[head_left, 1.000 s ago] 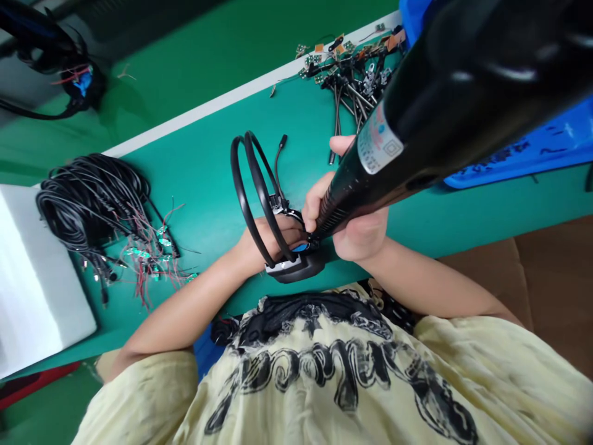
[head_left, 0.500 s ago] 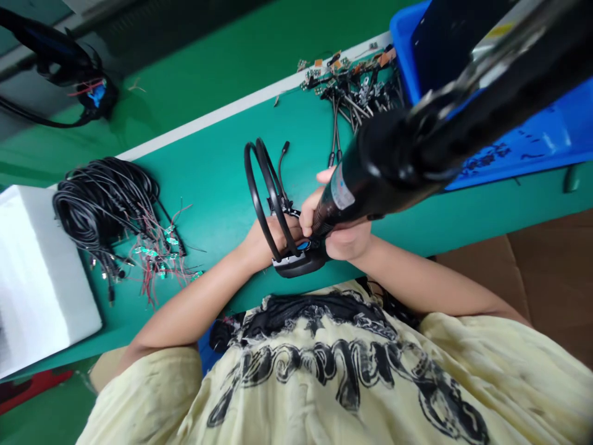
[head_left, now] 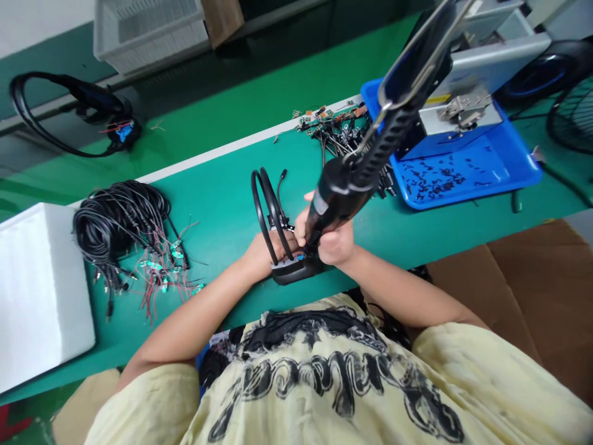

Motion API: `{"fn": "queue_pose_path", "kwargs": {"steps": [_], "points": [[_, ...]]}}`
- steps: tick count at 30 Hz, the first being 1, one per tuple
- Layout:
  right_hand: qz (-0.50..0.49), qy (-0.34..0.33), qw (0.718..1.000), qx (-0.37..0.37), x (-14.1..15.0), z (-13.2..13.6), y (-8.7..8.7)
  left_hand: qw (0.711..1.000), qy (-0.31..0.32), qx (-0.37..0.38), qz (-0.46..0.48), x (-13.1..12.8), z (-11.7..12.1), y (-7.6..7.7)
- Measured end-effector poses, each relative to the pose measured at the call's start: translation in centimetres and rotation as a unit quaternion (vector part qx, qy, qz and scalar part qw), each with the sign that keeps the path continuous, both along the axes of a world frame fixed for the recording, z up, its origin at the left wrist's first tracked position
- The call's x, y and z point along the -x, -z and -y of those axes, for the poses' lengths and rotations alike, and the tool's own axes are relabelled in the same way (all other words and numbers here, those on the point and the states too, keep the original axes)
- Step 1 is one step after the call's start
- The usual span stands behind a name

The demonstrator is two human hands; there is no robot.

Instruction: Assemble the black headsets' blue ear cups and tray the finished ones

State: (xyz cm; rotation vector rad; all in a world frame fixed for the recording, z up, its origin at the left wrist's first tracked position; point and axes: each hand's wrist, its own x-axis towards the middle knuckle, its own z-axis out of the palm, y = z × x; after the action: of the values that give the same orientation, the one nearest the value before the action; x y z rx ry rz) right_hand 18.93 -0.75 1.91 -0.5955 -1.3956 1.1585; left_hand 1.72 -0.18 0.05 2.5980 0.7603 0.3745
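A black headset (head_left: 296, 273) with a twin-hoop headband lies tilted near the front edge of the green bench. My left hand (head_left: 260, 252) is closed around it, its fingers partly hidden behind the hoops. A thin black boom (head_left: 280, 186) points up beside the headband. My right hand (head_left: 340, 242) grips a black electric screwdriver (head_left: 334, 188), which hangs from a metal hook and spring. The screwdriver's lower end meets the headset by my left fingers; its tip is hidden.
Coiled black cables (head_left: 115, 216) with loose wires and a white foam box (head_left: 46, 290) are at left. Black stems with small boards (head_left: 340, 133) lie at the back. Right are a blue tray (head_left: 498, 185) of screws, a metal machine (head_left: 472, 117) and a fan (head_left: 574, 108).
The camera view has shifted, bringing more of the tray, machine and fan into sight. Both hands keep their hold, with the screwdriver still against the headset.
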Motion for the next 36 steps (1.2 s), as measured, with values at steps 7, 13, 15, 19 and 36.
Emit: {"fn": "queue_pose_path", "kwargs": {"steps": [7,13,15,19,36], "points": [[-0.044,0.009,0.999,-0.029,-3.7,-3.2,-1.5,0.998,-0.007,0.065,0.009,0.4,0.2,-1.9],[0.424,-0.084,0.893,-0.125,-4.5,-5.9,1.1,0.996,-0.024,0.083,-0.009,2.1,1.2,-2.4],[0.503,-0.077,0.843,-0.175,-3.0,-6.9,1.7,0.997,-0.016,0.060,-0.040,2.1,1.5,-2.2],[0.545,-0.085,0.781,-0.294,-1.4,-8.4,1.8,0.996,-0.031,0.025,-0.075,1.8,2.3,-1.9],[0.738,-0.041,0.654,-0.160,-11.1,7.6,-4.9,0.985,-0.097,-0.026,-0.138,1.0,6.7,-2.9]]}}
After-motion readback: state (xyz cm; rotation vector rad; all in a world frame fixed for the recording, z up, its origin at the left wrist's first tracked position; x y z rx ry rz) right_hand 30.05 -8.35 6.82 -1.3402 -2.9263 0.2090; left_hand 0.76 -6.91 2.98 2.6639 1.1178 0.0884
